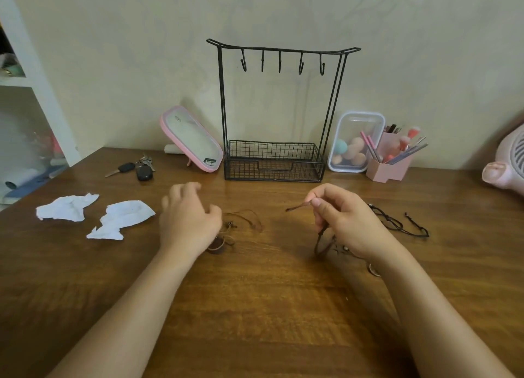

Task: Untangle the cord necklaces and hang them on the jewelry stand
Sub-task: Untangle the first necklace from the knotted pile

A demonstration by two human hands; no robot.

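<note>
A black wire jewelry stand (pixel 279 109) with several bare hooks and a mesh basket base stands at the back of the wooden table (pixel 255 292). My right hand (pixel 344 219) pinches a brown cord necklace (pixel 321 243); one end sticks out left of my thumb and the rest droops to the table. My left hand (pixel 188 219) hovers with relaxed fingers, blurred, holding nothing. A second brown cord necklace (pixel 243 221) with a round pendant lies just right of that hand. A black cord necklace (pixel 399 223) lies on the table to the right of my right hand.
Two crumpled white papers (pixel 95 213) lie at the left. Keys (pixel 136 167), a pink mirror (pixel 191 139), a clear box of sponges (pixel 354 142) and a pink brush holder (pixel 390 162) line the back. A pink fan (pixel 507 162) sits at the far right.
</note>
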